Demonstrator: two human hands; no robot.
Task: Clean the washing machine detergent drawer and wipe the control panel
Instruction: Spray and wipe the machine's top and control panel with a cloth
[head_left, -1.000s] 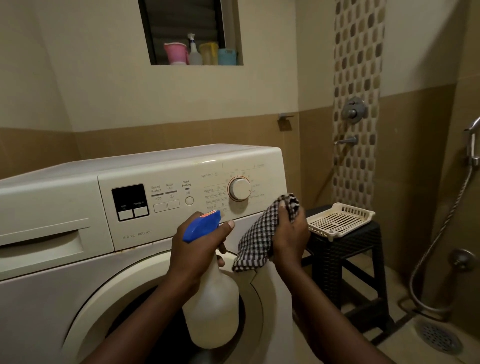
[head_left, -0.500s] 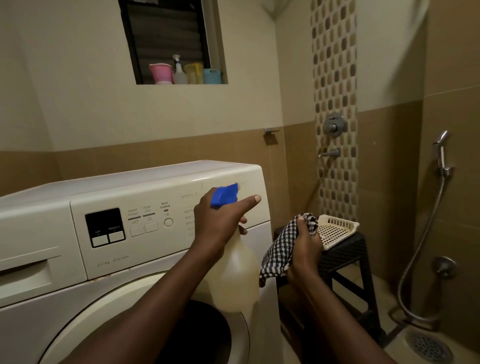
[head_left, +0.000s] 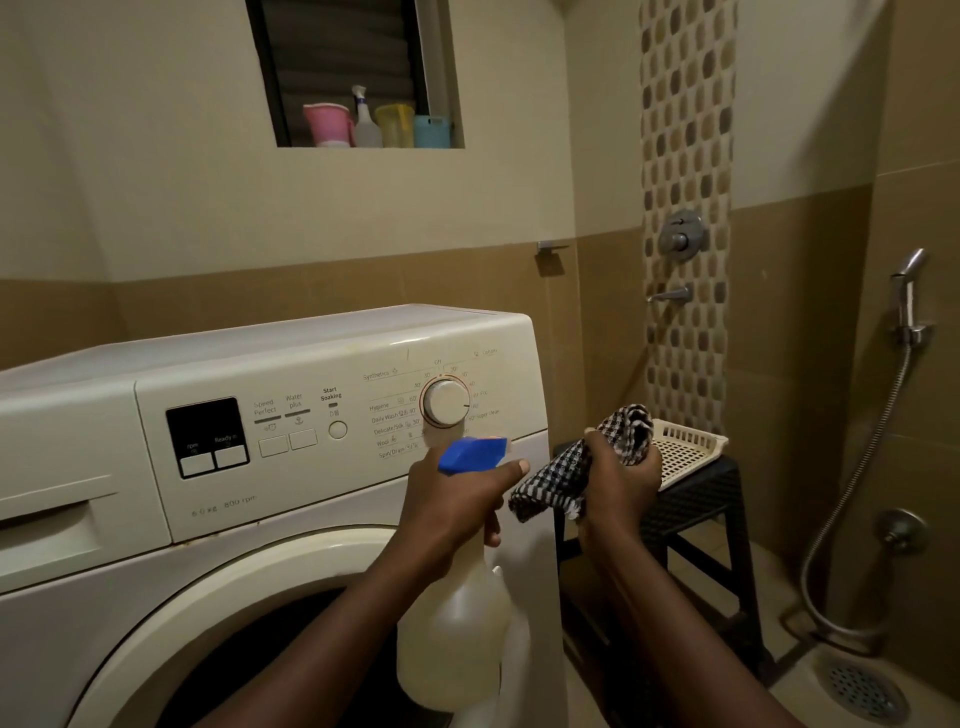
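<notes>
A white front-loading washing machine fills the left half of the head view. Its control panel carries a dark display, buttons and a round dial. The detergent drawer at the far left is closed. My left hand grips the neck of a translucent spray bottle with a blue trigger head, held just below the dial, nozzle pointing right. My right hand holds a bunched black-and-white checked cloth beside the machine's right edge.
A dark plastic stool stands right of the machine with a cream perforated tray on it. A hose sprayer hangs on the right wall above a floor drain. Cups and a bottle sit on the window ledge.
The left hand rose with the bottle in front of the dial, then dropped just below it. The right hand with the cloth drifted right, away from the panel. The camera tilted up.
</notes>
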